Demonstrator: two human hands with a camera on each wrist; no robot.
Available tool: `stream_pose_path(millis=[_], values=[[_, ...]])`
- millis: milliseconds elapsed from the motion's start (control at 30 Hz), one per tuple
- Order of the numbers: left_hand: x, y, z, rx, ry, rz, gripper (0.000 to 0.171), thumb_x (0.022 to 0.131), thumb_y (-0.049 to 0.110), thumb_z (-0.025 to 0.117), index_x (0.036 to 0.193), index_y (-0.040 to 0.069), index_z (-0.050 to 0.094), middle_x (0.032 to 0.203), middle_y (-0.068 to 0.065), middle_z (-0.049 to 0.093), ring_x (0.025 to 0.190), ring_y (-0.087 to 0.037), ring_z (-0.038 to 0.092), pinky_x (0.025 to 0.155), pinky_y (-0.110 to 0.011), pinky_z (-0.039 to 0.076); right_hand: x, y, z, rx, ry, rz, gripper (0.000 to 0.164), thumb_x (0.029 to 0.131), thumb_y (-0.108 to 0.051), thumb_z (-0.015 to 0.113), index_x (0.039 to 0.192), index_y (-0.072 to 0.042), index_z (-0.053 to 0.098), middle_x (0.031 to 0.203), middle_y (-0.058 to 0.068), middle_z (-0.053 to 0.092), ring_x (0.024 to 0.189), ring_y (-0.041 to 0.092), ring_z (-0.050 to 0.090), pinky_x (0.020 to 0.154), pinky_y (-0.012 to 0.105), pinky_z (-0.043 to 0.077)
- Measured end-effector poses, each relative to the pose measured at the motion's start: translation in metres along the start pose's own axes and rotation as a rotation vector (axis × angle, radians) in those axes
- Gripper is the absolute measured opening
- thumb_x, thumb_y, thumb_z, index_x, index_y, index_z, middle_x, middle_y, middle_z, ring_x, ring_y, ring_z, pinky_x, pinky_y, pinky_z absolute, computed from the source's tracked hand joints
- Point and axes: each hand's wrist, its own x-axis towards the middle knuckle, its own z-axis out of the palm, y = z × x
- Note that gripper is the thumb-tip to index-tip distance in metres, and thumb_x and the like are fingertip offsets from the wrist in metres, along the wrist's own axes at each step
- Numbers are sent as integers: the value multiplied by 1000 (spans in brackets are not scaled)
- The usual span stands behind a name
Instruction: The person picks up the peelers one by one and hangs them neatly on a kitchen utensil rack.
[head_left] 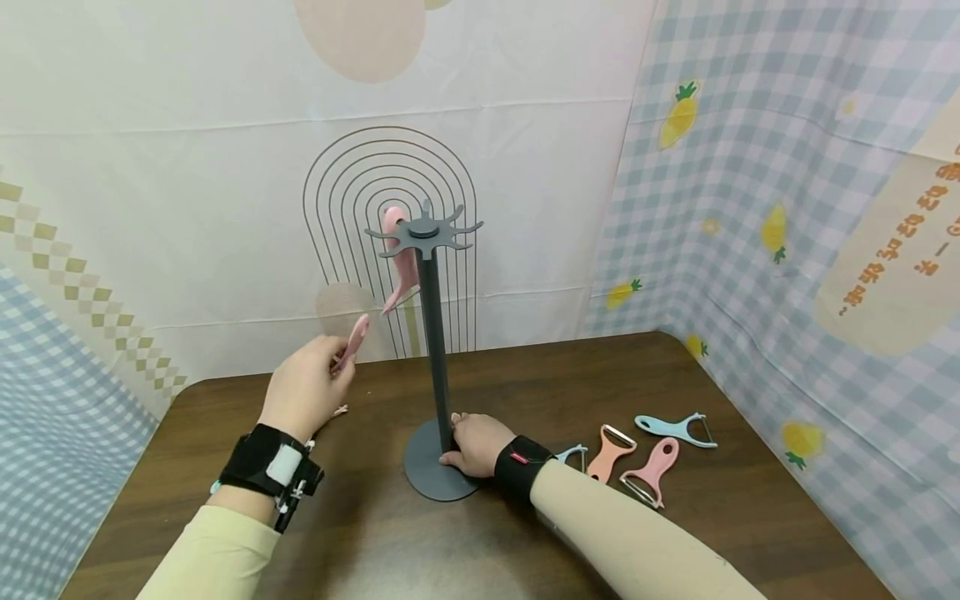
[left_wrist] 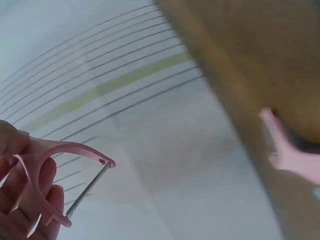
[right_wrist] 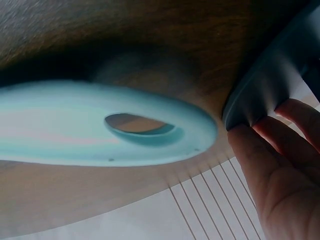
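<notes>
My left hand (head_left: 303,387) pinches a pink peeler (head_left: 351,342), raised left of a grey stand (head_left: 435,342). Its fork and metal blade show clearly in the left wrist view, where the pink peeler (left_wrist: 35,160) points away from the fingers. Another pink peeler (head_left: 405,271) hangs from a hook at the left of the stand's top. Down at the stand's round base (head_left: 431,479), my right hand (head_left: 483,446) grips the foot of the pole, thumb in front. In the right wrist view, the right hand's fingers (right_wrist: 270,155) touch the dark base (right_wrist: 265,80).
Right of the stand lie an orange peeler (head_left: 611,450), a pink peeler (head_left: 656,471) and a light blue peeler (head_left: 675,427). Another light blue peeler (head_left: 573,452) is partly behind the right forearm. A patterned cloth (head_left: 525,183) hangs behind the wooden table (head_left: 360,533).
</notes>
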Motion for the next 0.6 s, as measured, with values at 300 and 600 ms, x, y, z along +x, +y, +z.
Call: stream_pose_path(millis=[300, 600], values=[[25, 39, -40, -86, 219, 59, 17, 92, 15, 63, 103, 3, 66, 89, -9, 65, 77, -23, 65, 63, -43, 52, -1, -1, 2, -7, -14, 0, 55, 93, -48, 59, 120, 0, 67, 136, 14, 54, 123, 26, 53, 101, 32, 42], [39, 78, -70, -186, 381, 151, 11, 90, 8, 64, 100, 2, 65, 89, -8, 64, 78, -21, 65, 62, -29, 46, -1, 0, 0, -25, -15, -3, 56, 94, -49, 58, 122, -1, 66, 137, 14, 54, 124, 25, 53, 101, 32, 41]])
